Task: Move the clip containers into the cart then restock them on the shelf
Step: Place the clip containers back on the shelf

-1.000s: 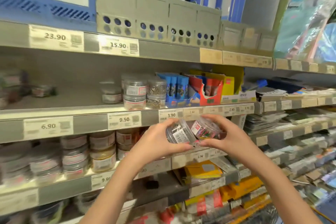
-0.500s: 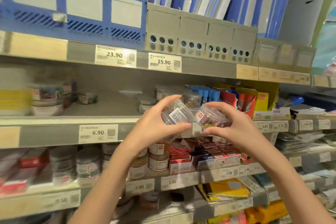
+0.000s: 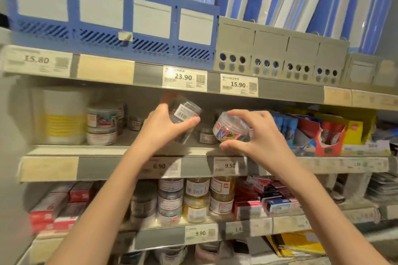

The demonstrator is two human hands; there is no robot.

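My left hand grips a clear round clip container, tilted so its barcode label faces me. My right hand pinches a second clear container full of coloured clips, tilted and just above the front edge of the middle shelf. The two containers are apart, both held in the shelf opening. More clip containers stand stacked on this shelf at the left, and a small one sits behind, between my hands.
Blue file trays and grey file boxes fill the shelf above. Blue and red boxes crowd the middle shelf at the right. Stacked jars and red boxes sit on the shelf below.
Both hands have risen to the middle shelf and moved apart, so the two containers no longer touch. The view has shifted up and to the left.
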